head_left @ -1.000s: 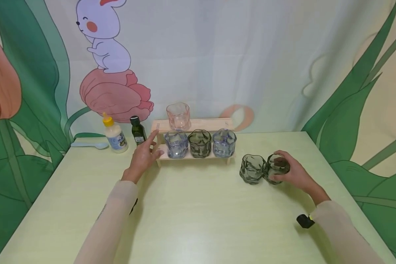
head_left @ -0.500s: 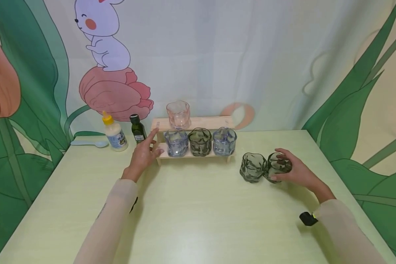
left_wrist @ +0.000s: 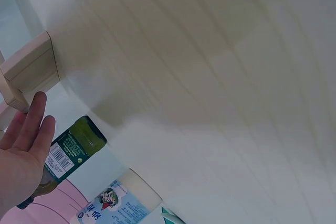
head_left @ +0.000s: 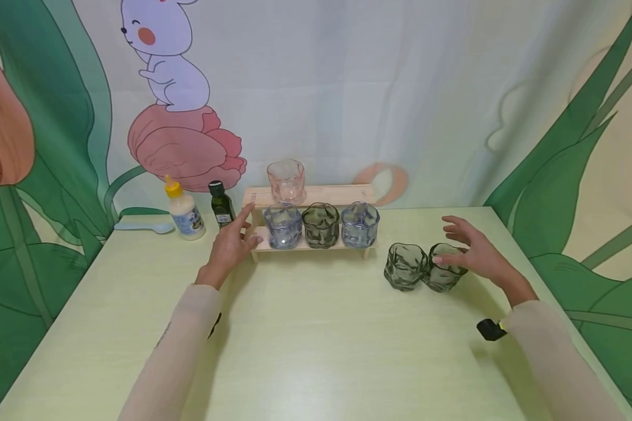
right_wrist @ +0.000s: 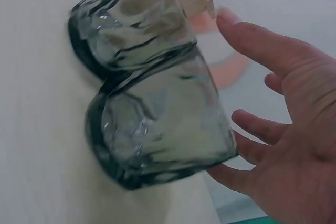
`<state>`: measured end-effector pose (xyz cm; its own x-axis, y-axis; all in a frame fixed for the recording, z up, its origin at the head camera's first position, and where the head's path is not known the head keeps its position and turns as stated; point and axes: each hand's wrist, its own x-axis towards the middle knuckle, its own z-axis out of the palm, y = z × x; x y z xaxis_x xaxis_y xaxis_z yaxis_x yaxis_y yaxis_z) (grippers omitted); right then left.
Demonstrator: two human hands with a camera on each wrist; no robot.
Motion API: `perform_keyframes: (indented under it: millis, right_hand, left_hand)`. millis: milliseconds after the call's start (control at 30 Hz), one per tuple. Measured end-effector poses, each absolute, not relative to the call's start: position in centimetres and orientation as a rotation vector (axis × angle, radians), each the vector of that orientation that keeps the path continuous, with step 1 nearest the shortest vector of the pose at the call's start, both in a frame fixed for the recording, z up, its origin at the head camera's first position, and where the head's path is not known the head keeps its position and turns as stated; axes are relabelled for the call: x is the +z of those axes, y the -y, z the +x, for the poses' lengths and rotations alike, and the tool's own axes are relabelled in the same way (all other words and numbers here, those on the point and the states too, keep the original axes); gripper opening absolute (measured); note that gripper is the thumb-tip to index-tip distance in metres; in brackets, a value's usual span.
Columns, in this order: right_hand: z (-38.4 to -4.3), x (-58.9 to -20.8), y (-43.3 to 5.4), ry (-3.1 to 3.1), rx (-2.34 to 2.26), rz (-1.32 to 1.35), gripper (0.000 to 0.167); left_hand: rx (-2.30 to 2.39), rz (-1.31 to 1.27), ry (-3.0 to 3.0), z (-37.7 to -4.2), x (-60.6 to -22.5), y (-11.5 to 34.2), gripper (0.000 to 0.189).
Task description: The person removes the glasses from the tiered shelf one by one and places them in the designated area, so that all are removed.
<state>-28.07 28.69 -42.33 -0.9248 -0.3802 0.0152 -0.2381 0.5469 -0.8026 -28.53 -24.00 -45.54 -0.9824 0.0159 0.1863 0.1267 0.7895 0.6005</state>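
My left hand (head_left: 229, 245) touches the left end of a two-step wooden rack (head_left: 318, 197), fingers spread along its side. On the rack's lower step stand a blue glass (head_left: 282, 228), a dark green glass (head_left: 321, 227) and another blue glass (head_left: 360, 227). A pink glass (head_left: 287, 182) is on the upper step. To the right, two grey-green glasses stand side by side on the table: the left glass (head_left: 404, 268) and the right glass (head_left: 442, 275). Above the right one my right hand (head_left: 476, 254) hovers with spread fingers, its thumb over the rim; nothing is in its grasp.
Left of the rack are a small dark green bottle (head_left: 222, 204) and a white bottle with a yellow cap (head_left: 186, 215). A pale blue spoon (head_left: 144, 227) lies at the table's back left. A printed curtain (head_left: 316, 88) hangs behind the table (head_left: 316, 339).
My right hand has let go of the right grey-green glass and lifted up from it, fingers opening. The left hand stays at the rack, and the glasses keep their places.
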Motion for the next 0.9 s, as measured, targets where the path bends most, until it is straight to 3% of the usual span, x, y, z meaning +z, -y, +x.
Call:
perform_keyframes:
  millis: [400, 900]
  right_hand:
    - [-31.1, -38.7, -23.4, -2.631, -1.431, -0.506, 0.093]
    - [-36.1, -35.9, -14.4, -2.608, -1.423, -0.728, 0.086]
  left_hand:
    - [-0.969, -0.052, 2.836, -28.5, -45.5, 24.1, 0.084]
    - [-0.994, -0.066, 2.822, -28.5, -45.3, 24.0, 0.085]
